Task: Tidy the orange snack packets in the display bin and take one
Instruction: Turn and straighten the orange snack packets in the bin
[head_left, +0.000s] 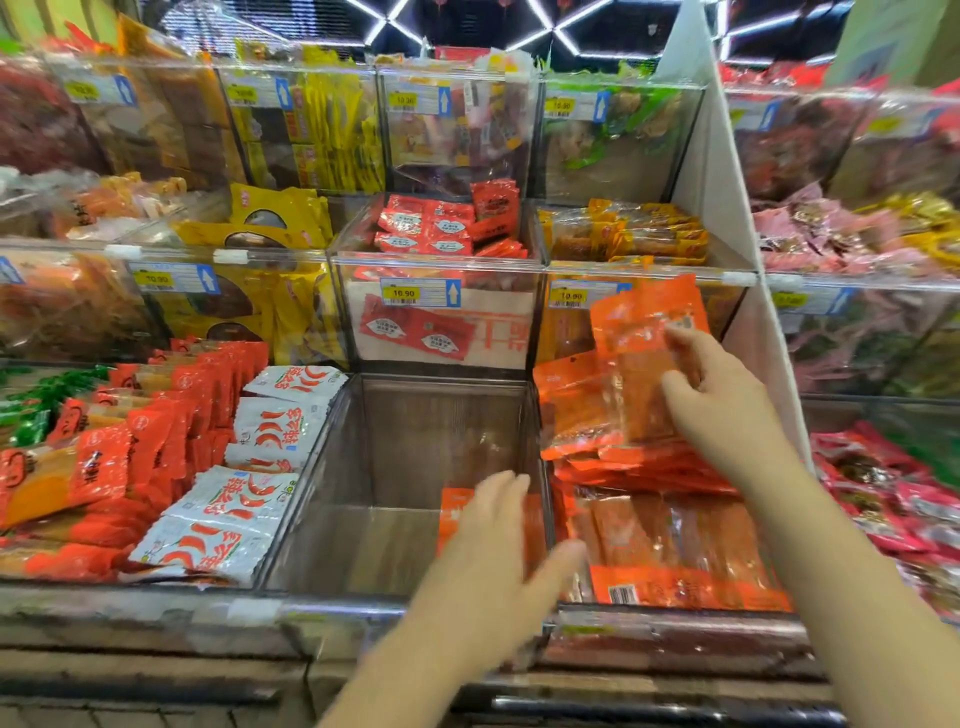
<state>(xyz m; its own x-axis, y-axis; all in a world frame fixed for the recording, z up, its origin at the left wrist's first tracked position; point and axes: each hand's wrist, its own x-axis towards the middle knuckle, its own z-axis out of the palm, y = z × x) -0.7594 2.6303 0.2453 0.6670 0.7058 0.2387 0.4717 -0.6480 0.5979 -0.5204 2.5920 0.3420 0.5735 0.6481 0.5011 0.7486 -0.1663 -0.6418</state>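
While the right hand (727, 400) curls thumb and fingers round a standing bunch of orange packets (644, 364) at the back of the lower right bin (675, 618), more of them lie flat in a heap (675, 540) beneath. The left hand (493, 540), blurred, is held with fingers straight and slightly spread at the clear divider (537, 415), half hiding a single orange packet (451, 506) in the nearly bare middle bin (395, 457); whether it touches anything I cannot tell. White chilli packets (260, 457) sit to the left, pink packets (883, 499) beyond the white panel (727, 208), and red packets (431, 228) above.
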